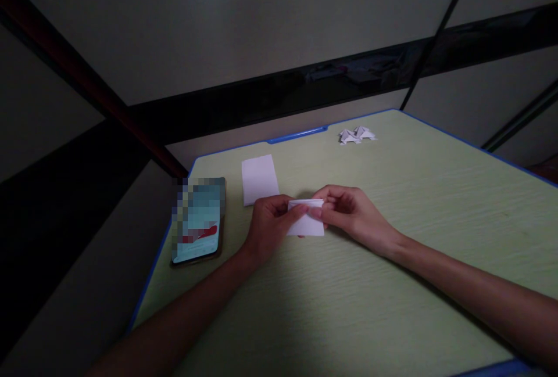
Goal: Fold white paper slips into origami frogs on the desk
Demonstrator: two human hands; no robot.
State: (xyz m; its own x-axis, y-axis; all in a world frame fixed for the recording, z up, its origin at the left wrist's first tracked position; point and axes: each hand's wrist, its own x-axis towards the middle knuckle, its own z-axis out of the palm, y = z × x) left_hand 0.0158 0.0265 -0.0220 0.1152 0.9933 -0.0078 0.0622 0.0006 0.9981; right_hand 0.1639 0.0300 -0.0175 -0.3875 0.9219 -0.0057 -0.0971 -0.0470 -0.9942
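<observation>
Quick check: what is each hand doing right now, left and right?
Left hand: closed, pinching the left end of the folded paper.
Right hand: closed, pinching the paper's top right edge.

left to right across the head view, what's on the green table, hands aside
dark smartphone with lit screen → flat white paper sheet → small folded white paper, held → white folded paper figures
</observation>
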